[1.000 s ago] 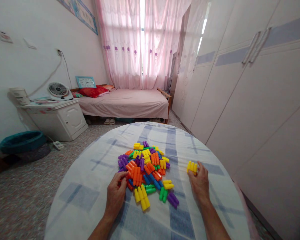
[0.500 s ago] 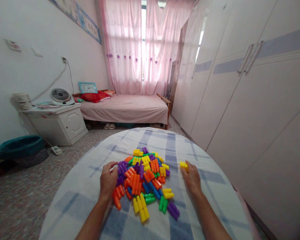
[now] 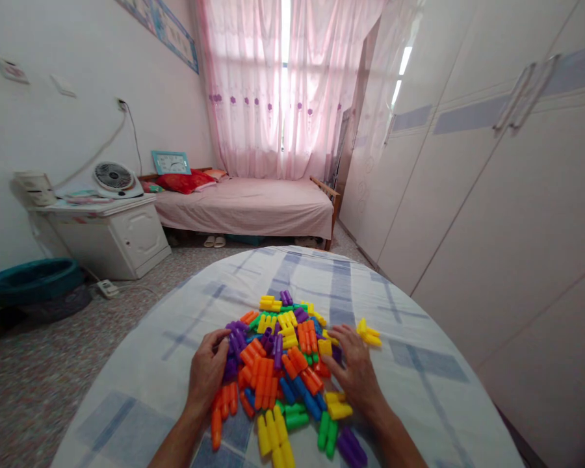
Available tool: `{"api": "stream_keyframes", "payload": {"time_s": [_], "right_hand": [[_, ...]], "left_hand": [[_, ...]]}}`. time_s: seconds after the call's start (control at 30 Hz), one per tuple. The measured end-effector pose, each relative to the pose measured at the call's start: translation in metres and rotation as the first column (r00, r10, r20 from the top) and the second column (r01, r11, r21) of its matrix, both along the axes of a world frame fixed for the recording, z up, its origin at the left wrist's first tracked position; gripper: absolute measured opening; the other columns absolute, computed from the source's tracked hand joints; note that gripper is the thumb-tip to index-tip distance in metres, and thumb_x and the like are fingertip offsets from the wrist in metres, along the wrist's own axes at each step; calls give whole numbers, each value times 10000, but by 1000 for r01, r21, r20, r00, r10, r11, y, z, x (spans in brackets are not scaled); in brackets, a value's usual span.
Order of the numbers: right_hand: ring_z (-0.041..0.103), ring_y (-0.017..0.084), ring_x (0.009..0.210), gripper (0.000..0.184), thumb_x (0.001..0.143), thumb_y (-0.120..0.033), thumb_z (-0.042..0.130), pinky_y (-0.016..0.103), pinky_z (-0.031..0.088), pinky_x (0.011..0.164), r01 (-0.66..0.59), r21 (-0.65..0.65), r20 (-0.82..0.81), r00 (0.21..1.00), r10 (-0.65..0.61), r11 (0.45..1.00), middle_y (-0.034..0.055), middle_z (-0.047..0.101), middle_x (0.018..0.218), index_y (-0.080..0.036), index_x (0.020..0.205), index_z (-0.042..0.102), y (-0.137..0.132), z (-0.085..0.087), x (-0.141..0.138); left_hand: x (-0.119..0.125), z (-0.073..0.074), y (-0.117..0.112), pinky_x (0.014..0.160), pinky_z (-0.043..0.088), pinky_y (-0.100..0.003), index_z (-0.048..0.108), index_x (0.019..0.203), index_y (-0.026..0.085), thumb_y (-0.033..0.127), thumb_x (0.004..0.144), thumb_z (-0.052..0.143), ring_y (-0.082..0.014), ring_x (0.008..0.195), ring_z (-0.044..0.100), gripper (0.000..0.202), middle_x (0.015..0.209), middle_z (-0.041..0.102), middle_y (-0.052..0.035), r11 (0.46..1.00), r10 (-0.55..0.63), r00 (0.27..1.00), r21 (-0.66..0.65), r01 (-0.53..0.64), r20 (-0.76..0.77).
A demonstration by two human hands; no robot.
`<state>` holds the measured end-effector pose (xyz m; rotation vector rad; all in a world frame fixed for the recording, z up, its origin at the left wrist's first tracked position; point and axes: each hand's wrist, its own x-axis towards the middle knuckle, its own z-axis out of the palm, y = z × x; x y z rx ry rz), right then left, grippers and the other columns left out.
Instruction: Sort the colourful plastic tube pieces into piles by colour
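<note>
A pile of bullet-shaped plastic building blocks (image 3: 264, 382) in orange, yellow, purple, blue and green lies on the cloth-covered table. At its left edge rests my left hand (image 3: 207, 370), fingers curved and thumb apart, against the purple blocks (image 3: 237, 338). My right hand (image 3: 355, 367) reaches over the pile's right side with fingers spread. Its thumb and fingertips are around a yellow block (image 3: 324, 348), with no firm grip visible. Beyond that hand, a separate yellow piece (image 3: 369, 333) lies on the cloth.
The round table (image 3: 175, 364) wears a white and blue checked cloth. A bed (image 3: 253, 205) stands beyond it, and a white wardrobe (image 3: 507, 234) lines the right side. To the left are a cabinet (image 3: 141, 240) with a fan (image 3: 114, 179) and a teal bin (image 3: 34, 283).
My right hand has let go of the yellow piece on the cloth and moved left to the pile. The left hand stays by the purple blocks. The view has shifted slightly.
</note>
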<state>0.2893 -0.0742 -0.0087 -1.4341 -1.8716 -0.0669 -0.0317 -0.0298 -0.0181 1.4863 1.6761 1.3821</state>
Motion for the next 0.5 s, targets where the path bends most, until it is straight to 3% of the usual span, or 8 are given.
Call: {"api": "stream_keyframes", "payload": {"time_s": [0.13, 0.23, 0.4, 0.5], "right_hand": [[481, 246, 1163, 242, 780, -290, 614, 455, 370, 1006, -45, -46, -50, 998, 43, 998, 65, 611, 1127, -221, 1011, 595, 1, 1, -10], [533, 231, 1075, 211, 776, -279, 620, 425, 414, 961, -27, -9, -99, 995, 26, 1000, 64, 627, 1069, -216, 975, 591, 1, 3, -11], [581, 210, 945, 158, 826, -322, 560, 376, 468, 864, 35, 56, -147, 989, -27, 998, 60, 648, 976, -216, 937, 594, 3, 2, -7], [585, 214, 928, 239, 847, -387, 510, 375, 466, 852, 158, 61, -214, 967, -142, 986, 68, 656, 962, -204, 967, 604, 5, 2, 7]], "left_hand": [[-2, -1, 0, 921, 444, -371, 645, 944, 180, 445, 740, 470, -232, 972, 590, 378, 1013, 641, -66, 1000, 1, 1000, -12, -1, -19], [-3, -4, 1, 933, 436, -381, 642, 947, 180, 443, 740, 468, -235, 981, 586, 377, 1019, 638, -69, 1000, 1, 999, -16, -2, -32], [-3, -3, 1, 923, 440, -384, 642, 953, 178, 449, 735, 472, -240, 974, 588, 387, 1013, 643, -73, 1000, -3, 999, -23, 2, -47], [-2, 0, -1, 921, 442, -378, 645, 948, 181, 451, 730, 473, -240, 971, 591, 387, 1012, 647, -71, 1000, 1, 999, -27, -2, -47]]}}
